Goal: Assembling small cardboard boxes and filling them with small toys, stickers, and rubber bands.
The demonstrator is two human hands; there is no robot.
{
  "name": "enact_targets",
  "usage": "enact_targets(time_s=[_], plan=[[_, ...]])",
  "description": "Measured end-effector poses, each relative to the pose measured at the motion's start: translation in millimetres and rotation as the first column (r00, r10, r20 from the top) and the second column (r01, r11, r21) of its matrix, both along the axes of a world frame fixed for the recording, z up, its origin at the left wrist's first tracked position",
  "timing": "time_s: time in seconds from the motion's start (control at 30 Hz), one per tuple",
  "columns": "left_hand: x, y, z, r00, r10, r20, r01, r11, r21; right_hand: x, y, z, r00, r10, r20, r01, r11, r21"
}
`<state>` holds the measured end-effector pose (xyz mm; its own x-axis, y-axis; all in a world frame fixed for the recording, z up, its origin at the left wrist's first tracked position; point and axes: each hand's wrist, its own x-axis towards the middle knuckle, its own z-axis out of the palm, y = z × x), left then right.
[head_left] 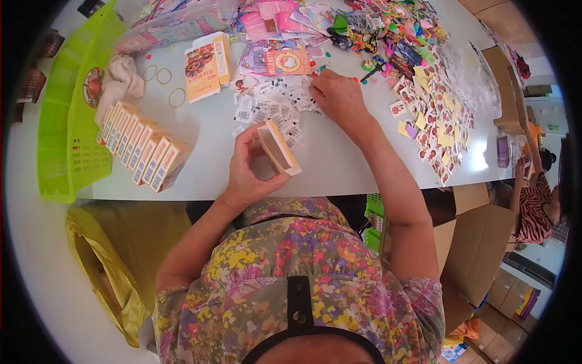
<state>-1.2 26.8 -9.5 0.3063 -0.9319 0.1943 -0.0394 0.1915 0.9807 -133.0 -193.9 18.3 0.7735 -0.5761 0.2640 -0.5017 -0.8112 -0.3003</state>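
My left hand (pixel 245 176) is wrapped round a small cardboard box (pixel 279 148), white and orange, held tilted above the table's near edge with its open end facing up. Farther off, my right hand (pixel 342 100) reaches over the table with its fingers curled together. Its fingertips are by the right end of an orange and pink card (pixel 288 62); what they pinch, if anything, is hidden. Just left of that hand spreads a heap of small white printed packets (pixel 267 112).
A row of filled boxes (pixel 145 148) stands at left beside a green basket (pixel 57 139). Flattened boxes (pixel 203 70), rubber bands (pixel 176 97) and a cloth (pixel 124 85) lie nearby. Colourful trinkets (pixel 388 42) and small cards (pixel 442 121) cover the right. A person (pixel 536 206) sits far right.
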Motion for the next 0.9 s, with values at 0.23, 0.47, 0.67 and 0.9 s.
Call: enact_targets(time_s=[0.23, 0.47, 0.67, 0.9], plan=[[-6, -7, 15, 0.987, 0.089, 0.130, -0.102, 0.990, 0.101, -34, 14, 53, 0.911, -0.328, 0.251, -0.003, 0.601, 0.799], [-17, -27, 29, 0.790, 0.194, 0.581, -0.190, 0.979, -0.069, -49, 74, 81, 0.911, -0.015, 0.413, -0.221, 0.827, 0.518], [-28, -26, 33, 0.694, 0.141, 0.706, -0.088, 0.990, -0.111, -45, 85, 69, 0.996, 0.077, -0.032, -0.080, 0.992, -0.094], [-35, -27, 25, 0.966, 0.023, 0.259, -0.041, 0.997, 0.066, -87, 63, 61, 0.798, -0.093, 0.595, -0.297, 0.798, 0.523]])
